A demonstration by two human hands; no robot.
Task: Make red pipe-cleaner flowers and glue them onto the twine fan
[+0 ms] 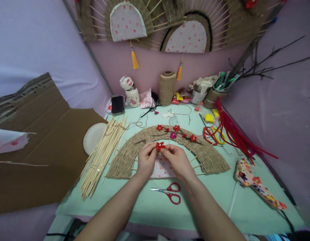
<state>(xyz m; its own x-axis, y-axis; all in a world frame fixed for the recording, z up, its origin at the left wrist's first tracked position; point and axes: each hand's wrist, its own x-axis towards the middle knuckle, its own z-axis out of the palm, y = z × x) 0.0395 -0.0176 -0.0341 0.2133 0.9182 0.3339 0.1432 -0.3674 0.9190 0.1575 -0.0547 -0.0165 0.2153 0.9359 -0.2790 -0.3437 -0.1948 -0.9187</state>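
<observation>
My left hand (146,160) and my right hand (177,160) meet over the middle of a jute-wrapped arch (207,155) lying on the mint table (134,204). Both pinch a small red flower (160,146) between their fingertips. The arch carries a dark twig with red flowers (176,128) and one pink flower (173,135) along its top. A pale dotted fabric panel (161,170) shows under my hands. Red-handled scissors (170,193) lie just in front of my wrists.
A bundle of bamboo sticks (102,155) and a paper plate (93,136) lie at the left, beside brown cardboard (46,147). Red pipe cleaners (235,134), a floral glue gun (255,184), a twine spool (167,87), jars and a phone (117,104) stand at the back and right.
</observation>
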